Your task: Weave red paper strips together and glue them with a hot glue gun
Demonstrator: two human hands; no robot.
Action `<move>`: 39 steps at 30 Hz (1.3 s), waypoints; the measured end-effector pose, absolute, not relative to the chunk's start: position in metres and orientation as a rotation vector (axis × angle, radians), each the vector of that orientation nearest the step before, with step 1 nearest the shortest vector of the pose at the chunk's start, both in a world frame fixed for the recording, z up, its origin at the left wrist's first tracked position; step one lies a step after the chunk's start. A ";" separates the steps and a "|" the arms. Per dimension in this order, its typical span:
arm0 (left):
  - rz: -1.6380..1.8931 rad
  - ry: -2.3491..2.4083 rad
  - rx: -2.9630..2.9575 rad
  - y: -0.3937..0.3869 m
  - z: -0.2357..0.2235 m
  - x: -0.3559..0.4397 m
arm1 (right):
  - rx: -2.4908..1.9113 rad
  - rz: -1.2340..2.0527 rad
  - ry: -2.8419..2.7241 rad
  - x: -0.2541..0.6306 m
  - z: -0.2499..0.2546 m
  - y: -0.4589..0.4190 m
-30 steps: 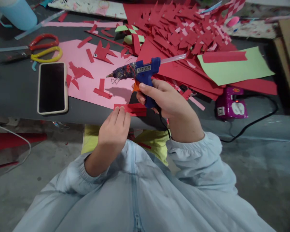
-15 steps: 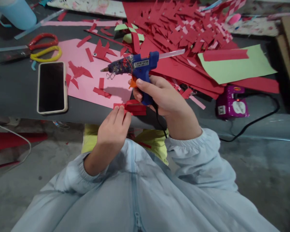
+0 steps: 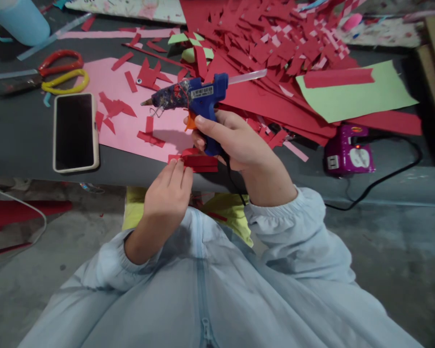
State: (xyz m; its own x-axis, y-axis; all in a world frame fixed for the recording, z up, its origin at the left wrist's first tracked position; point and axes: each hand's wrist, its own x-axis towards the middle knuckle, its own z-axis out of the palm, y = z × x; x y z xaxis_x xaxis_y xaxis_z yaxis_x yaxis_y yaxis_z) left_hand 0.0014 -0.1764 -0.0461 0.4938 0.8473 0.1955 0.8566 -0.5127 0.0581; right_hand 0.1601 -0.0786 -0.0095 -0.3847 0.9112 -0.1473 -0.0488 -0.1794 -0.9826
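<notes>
My right hand (image 3: 235,137) is wrapped round the handle of a blue hot glue gun (image 3: 203,94), a finger by its orange trigger. The metal nozzle points left over a pink paper sheet (image 3: 126,133), and a clear glue stick (image 3: 248,76) sticks out at the back. At the table's front edge, the fingertips of my left hand (image 3: 169,186) are together and press on a red paper strip (image 3: 202,163); the thumb is hidden. On the pink sheet lie a red paper fish (image 3: 150,75) with an eye, and several red cut pieces (image 3: 116,105).
Scissors (image 3: 63,72) and a phone (image 3: 75,133) lie left. Behind is a heap of red paper shapes (image 3: 268,36). To the right are a green sheet (image 3: 358,104) and a purple power box (image 3: 349,152) with a black cord. A blue bottle (image 3: 23,21) stands back left.
My right hand and the glue gun have shifted slightly left. My left hand stays at the red strip. The whole view has shifted a little.
</notes>
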 end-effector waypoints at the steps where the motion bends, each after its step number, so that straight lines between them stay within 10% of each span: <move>1: -0.311 -1.526 -2.672 -0.176 -0.046 0.001 | -1.065 1.660 -1.346 0.160 -0.009 -0.078; 39: -0.469 -1.441 -2.726 -0.173 -0.043 -0.010 | -1.203 1.514 -1.439 0.179 -0.024 -0.108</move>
State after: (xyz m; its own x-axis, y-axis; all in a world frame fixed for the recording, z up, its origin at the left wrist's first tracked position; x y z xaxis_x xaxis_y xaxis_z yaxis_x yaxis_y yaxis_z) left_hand -0.0099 -0.1725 -0.0434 0.5277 0.8043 0.2732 0.8112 -0.5726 0.1188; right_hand 0.1788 -0.1082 -0.0243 -0.3099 0.9391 -0.1484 0.1004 -0.1229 -0.9873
